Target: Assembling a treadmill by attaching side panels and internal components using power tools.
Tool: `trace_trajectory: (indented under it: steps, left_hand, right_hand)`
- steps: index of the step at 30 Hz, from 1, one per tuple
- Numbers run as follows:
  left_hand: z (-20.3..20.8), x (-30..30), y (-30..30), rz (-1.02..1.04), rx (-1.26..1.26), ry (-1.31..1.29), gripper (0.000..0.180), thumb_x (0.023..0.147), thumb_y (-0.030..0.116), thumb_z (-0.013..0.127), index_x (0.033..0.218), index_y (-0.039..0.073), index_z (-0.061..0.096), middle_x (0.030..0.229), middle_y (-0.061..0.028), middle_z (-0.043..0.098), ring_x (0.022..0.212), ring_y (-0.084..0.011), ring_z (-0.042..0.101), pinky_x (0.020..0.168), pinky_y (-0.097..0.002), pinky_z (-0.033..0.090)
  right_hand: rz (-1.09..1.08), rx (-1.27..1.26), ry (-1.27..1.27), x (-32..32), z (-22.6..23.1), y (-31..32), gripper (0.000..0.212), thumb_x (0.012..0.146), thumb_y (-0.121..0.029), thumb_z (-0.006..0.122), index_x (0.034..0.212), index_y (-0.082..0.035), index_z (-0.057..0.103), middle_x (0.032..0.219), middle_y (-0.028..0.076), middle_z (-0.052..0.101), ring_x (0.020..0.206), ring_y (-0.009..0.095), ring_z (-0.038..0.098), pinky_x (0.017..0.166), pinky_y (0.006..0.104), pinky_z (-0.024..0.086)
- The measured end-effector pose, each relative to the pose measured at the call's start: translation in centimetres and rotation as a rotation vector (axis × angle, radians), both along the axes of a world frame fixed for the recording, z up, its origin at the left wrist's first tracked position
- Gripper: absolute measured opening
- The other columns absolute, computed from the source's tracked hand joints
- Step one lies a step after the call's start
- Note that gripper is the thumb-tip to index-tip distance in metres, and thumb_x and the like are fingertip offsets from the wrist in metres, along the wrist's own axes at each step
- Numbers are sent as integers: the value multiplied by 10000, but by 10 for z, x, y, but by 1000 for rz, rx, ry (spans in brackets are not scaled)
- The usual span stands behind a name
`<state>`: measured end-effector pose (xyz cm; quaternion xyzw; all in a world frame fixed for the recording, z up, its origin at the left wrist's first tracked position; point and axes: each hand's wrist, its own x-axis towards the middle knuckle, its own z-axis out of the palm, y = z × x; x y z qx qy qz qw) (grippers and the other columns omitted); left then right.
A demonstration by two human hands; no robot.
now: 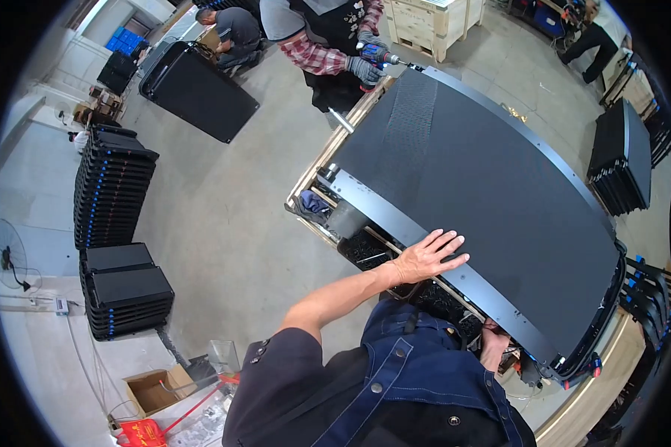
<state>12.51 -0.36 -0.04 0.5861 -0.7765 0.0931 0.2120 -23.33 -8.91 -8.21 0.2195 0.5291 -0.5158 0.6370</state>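
Black deck (514,201) in head view, at three o'clock, slanting, silvery rails along both long sides. Left hand (429,257) toward four o'clock, palm down across near rail (384,211), fingertips on deck surface; fingers slightly apart, clamped on nothing. Right hand (493,346) past four o'clock, reaching under near rail; fingers hidden, cannot tell whether apart or together. Twelve o'clock: co-worker's gloved hands (365,69) on blue drill (378,54) at deck's far end. One o'clock: wooden crate (425,30). Nine o'clock: tall black stack (115,190). Half past seven: cardboard box (153,395).

Matt panel (499,194), smooth metal rail (492,302), wooden crate (414,31).
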Motion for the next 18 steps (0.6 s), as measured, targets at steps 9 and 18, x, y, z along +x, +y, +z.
trace_trajectory:
  steps: [9, 18]
  left_hand:
    - [-1, -4, -10, 11, 15, -14, 495, 925, 209, 567, 1416, 263, 567, 1462, -120, 557, 1315, -300, 568, 1125, -449, 440]
    - [-1, -2, -13, 48, 88, -88, 460, 948, 246, 588, 1402, 314, 563, 1443, -67, 566, 1300, -252, 576, 1145, -426, 406]
  right_hand:
    - [125, 93, -226, -78, -66, 20, 220, 954, -251, 572, 1052, -99, 696, 1039, 42, 727, 871, 219, 677, 674, 332, 548]
    - [440, 11, 272, -89, -71, 50, 344, 1009, -274, 535, 1270, -98, 674, 1273, 126, 689, 1173, 330, 642, 1057, 503, 496]
